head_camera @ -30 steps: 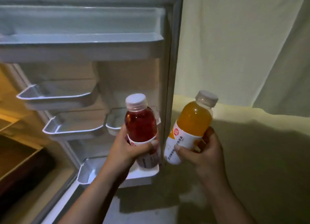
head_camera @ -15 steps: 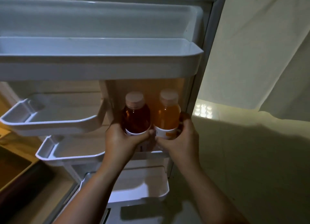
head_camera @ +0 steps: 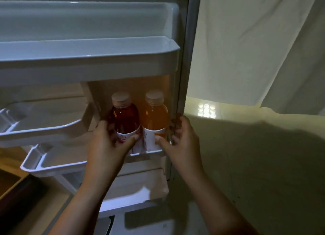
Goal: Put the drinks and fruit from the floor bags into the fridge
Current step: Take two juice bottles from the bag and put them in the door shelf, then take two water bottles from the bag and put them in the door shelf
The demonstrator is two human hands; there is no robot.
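Two drink bottles stand upright side by side in a small door shelf (head_camera: 149,154) of the open fridge door. The red drink bottle (head_camera: 124,119) is on the left, the orange drink bottle (head_camera: 154,115) on the right; both have pale caps and white labels. My left hand (head_camera: 109,143) wraps the lower part of the red bottle. My right hand (head_camera: 179,139) wraps the lower part of the orange bottle, fingers against the door's right edge. The bottles' bases are hidden behind the shelf rail and my hands.
A wide door shelf (head_camera: 88,59) overhangs just above the bottle caps. Two more white door bins (head_camera: 44,127) (head_camera: 52,166) sit to the left, and a lower bin (head_camera: 140,194) lies underneath. A pale curtain (head_camera: 255,50) and floor are to the right.
Both hands carried the bottles from in front of the door up into the small door shelf, where they now stand side by side. The camera moved closer to the door.
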